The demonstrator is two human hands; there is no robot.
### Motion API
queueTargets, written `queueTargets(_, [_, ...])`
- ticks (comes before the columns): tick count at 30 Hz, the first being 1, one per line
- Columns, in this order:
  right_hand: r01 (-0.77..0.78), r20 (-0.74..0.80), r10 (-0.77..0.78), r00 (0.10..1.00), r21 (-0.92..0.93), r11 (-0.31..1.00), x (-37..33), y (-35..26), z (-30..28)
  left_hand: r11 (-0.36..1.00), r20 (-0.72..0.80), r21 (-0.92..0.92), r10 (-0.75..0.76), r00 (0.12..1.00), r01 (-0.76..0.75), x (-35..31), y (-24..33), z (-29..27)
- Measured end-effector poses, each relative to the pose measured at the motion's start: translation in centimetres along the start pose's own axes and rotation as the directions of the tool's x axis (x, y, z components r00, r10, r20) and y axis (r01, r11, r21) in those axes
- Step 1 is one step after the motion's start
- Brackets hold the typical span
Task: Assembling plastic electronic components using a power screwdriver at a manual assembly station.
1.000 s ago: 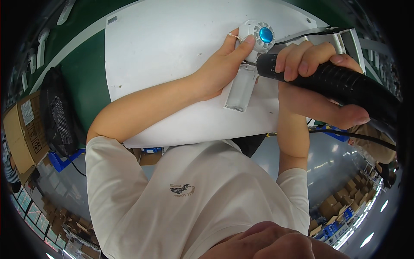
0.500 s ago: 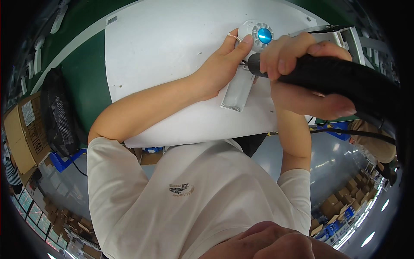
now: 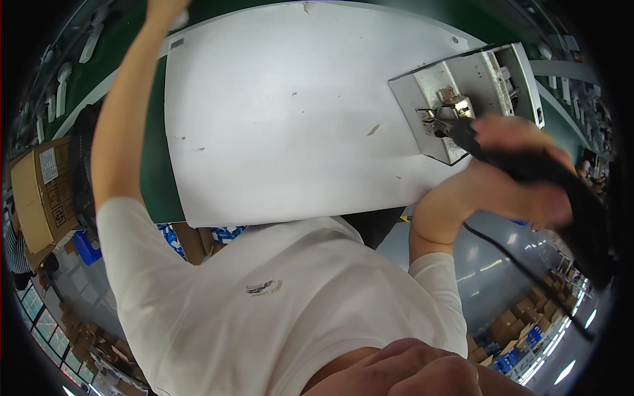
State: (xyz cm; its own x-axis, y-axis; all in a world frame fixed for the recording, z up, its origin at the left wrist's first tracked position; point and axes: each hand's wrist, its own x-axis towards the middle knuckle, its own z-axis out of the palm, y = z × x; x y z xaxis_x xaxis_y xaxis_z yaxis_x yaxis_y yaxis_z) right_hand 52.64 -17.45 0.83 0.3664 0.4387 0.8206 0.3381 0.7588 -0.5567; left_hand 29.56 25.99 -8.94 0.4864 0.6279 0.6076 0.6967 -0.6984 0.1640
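Observation:
My right hand (image 3: 518, 142) is wrapped round a black power screwdriver (image 3: 581, 218), slightly blurred. The tool's narrow front end meets the shiny mechanism of an open-topped metal box that looks like a screw feeder (image 3: 432, 79); its exact tip is hard to make out. Far off at the upper left, my left hand (image 3: 168, 8) reaches past the corner of the white work sheet (image 3: 284, 132), its fingers cut off by the picture's upper edge. Beside that hand a small white piece (image 3: 179, 22) shows in part; whether it is held I cannot see.
White spoon-shaped parts (image 3: 63, 82) lie on the green bench (image 3: 153, 165) along its left side. A cardboard box (image 3: 43, 191) and a dark mesh bag stand at the left. From the screwdriver a black cable (image 3: 528, 274) hangs down at the right.
My left hand has swung from the middle to the far upper left. The white device with the blue disc has left the sheet's middle. The screwdriver has moved right to the metal box.

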Motion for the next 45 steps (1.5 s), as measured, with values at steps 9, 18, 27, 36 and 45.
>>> queueTargets(9, [-0.181, 0.015, 0.182, 0.983, 0.213, 0.960, -1.1, 0.1, 3.9, 0.844, -0.256, 0.300, -0.378, 0.890, 0.445, 3.9, 7.3, 4.9])
queueTargets(18, [-0.126, -0.052, 0.154, 0.987, 0.358, 0.925, -0.9, -0.4, 3.6, -0.237, 0.694, -0.717, -0.155, 0.703, 0.656, -1.2, 15.7, -4.6])
queueTargets(27, [-0.185, 0.036, 0.183, 0.983, 0.316, 0.931, -2.5, 2.7, 4.2, -0.421, 0.792, -0.341, 0.352, 0.498, 0.840, -15.4, 25.5, -6.7])
queueTargets(36, [-0.224, 0.009, 0.231, 0.973, 0.281, 0.933, -3.9, 6.2, 5.3, -0.394, 0.772, -0.371, 0.373, 0.515, 0.841, -16.0, 25.3, -6.0])
queueTargets(45, [-0.253, 0.089, 0.237, 0.967, 0.314, 0.915, -3.4, 7.0, 5.1, -0.408, 0.766, -0.357, 0.387, 0.514, 0.840, -15.9, 25.2, -6.0])
